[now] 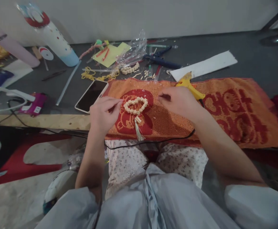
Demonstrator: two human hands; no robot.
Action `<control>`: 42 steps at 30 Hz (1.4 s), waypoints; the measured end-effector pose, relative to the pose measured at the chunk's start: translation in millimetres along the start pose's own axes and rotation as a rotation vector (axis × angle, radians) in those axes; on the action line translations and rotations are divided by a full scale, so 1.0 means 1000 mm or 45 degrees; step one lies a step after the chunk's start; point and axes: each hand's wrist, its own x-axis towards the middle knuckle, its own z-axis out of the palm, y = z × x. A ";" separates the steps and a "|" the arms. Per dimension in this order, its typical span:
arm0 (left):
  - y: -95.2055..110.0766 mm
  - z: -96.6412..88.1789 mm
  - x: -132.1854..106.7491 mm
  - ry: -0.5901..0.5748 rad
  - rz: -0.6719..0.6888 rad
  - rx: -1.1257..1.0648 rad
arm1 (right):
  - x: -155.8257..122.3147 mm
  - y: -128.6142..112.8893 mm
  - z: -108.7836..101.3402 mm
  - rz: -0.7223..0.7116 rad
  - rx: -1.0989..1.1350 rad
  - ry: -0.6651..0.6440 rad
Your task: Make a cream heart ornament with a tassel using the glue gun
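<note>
A cream bracelet-like ring of small beads or short pieces [136, 106] lies on an orange and red towel [172, 121]. Its pale tassel [139, 130] trails toward the table's front edge. Just left of the ring, my left hand [104, 113] has thumb and forefinger drawn together in a pinch. My right hand [178, 100] is to the ring's right, also pinched, its fingertips over the towel. Anything between either pair of fingertips is too small to make out. Behind my right hand rests a yellow glue gun [190, 86], partly covered by it.
A phone [92, 95] lies beside my left hand. Farther back are yellow cord [91, 74], cream pieces [130, 68], clear plastic wrap [135, 47], dark blue pliers [161, 60] and a white strip [204, 66]. A glue stick [68, 83] and bottle [57, 41] are left. A black cable [150, 142] crosses the front.
</note>
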 end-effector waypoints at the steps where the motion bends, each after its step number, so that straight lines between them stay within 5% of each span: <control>1: 0.000 0.002 0.010 -0.007 0.017 -0.017 | 0.007 0.002 -0.001 -0.006 -0.030 0.014; 8: -0.019 0.034 0.087 -0.113 0.040 0.045 | 0.058 0.011 0.005 0.086 0.048 0.150; 13: -0.051 0.071 0.118 -0.118 0.004 0.249 | 0.081 0.013 0.021 0.260 0.743 0.130; 19: -0.079 0.091 0.113 -0.205 -0.022 0.228 | 0.078 0.022 0.015 0.354 1.619 -0.190; 24: -0.065 0.090 0.105 -0.288 0.057 -0.005 | 0.074 0.022 0.020 0.372 2.364 -0.149; 31: -0.034 0.091 0.095 -0.224 -0.102 -0.350 | 0.073 0.016 0.026 0.342 2.465 -0.084; 37: -0.020 0.094 0.090 -0.219 0.026 -0.235 | 0.071 0.007 0.029 0.301 2.453 -0.070; 42: -0.017 0.100 0.087 -0.244 -0.128 -0.390 | 0.069 0.005 0.032 0.215 2.444 -0.082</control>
